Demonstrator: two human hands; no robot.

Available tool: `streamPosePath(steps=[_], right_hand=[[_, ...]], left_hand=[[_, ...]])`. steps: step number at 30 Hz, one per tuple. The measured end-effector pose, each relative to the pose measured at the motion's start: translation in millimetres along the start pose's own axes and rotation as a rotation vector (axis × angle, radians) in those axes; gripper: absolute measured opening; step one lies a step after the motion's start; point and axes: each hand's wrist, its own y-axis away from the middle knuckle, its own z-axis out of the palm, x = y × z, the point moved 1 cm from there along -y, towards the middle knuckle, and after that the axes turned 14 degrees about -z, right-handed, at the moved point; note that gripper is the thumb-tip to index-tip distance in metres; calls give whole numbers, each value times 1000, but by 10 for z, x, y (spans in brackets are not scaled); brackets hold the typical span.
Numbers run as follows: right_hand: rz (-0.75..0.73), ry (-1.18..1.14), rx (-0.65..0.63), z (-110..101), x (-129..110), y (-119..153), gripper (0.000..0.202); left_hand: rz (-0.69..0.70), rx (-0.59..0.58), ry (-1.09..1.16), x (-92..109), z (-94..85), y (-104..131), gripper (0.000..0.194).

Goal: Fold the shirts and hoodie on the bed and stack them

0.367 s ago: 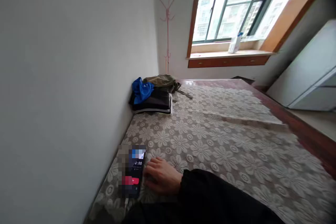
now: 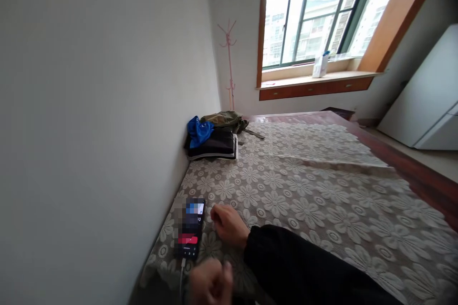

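Observation:
A smartphone (image 2: 193,228) lies face up on the patterned cover near the wall, its screen lit and partly blurred out. A pale cable (image 2: 182,264) is plugged into its near end. Just right of the phone, apart from it, my right hand (image 2: 231,226) rests low over the cover. Its fingers are curled in, and whatever is inside them, if anything, is hidden. My left hand (image 2: 210,282) is at the bottom, close to the phone's near end. Motion smears its fingers; the thumb sticks up.
A flower-patterned cover (image 2: 307,190) lies over a reddish surface (image 2: 422,181). At its far left are a blue cloth (image 2: 199,131), dark folded items (image 2: 218,143) and an olive backpack (image 2: 225,119). A wall (image 2: 107,128) borders the left. Behind stands a pink coat rack (image 2: 230,62).
My left hand has come into sight at the bottom. My right hand has drawn slightly away from the phone and its fingers have curled in. The view has shifted a little.

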Motion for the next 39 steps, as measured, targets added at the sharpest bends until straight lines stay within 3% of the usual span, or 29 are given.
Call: streamPosePath(steps=[2, 4, 6, 8, 14, 18, 21, 29, 32, 39], right_hand=[[118, -53, 85, 1, 45, -17, 22], [146, -80, 103, -3, 50, -30, 23], [98, -62, 82, -15, 20, -32, 22], [34, -31, 54, -26, -19, -23, 21], [3, 20, 38, -21, -42, 6, 21], [8, 17, 60, -17, -46, 8, 24], [-5, 28, 70, -24, -61, 9, 26], [19, 37, 77, -6, -38, 15, 26], [23, 24, 71, 0, -21, 11, 25], [32, -2, 58, -17, -27, -1, 24]], left_hand=[[-245, 207, -144, -139, -196, -250, 25], [-362, 309, -310, -239, -328, -481, 40], [-435, 273, -417, -318, -367, -653, 62], [-480, 209, -458, -376, -338, -752, 70], [-476, 158, -446, -401, -275, -820, 65], [-441, 109, -441, -433, -389, -853, 64], [-436, 83, -458, -564, -507, -885, 61], [-435, 121, -421, -924, -648, -841, 70], [-448, 128, -407, -959, -649, -786, 77], [-488, 180, -460, -906, -592, -722, 67]])
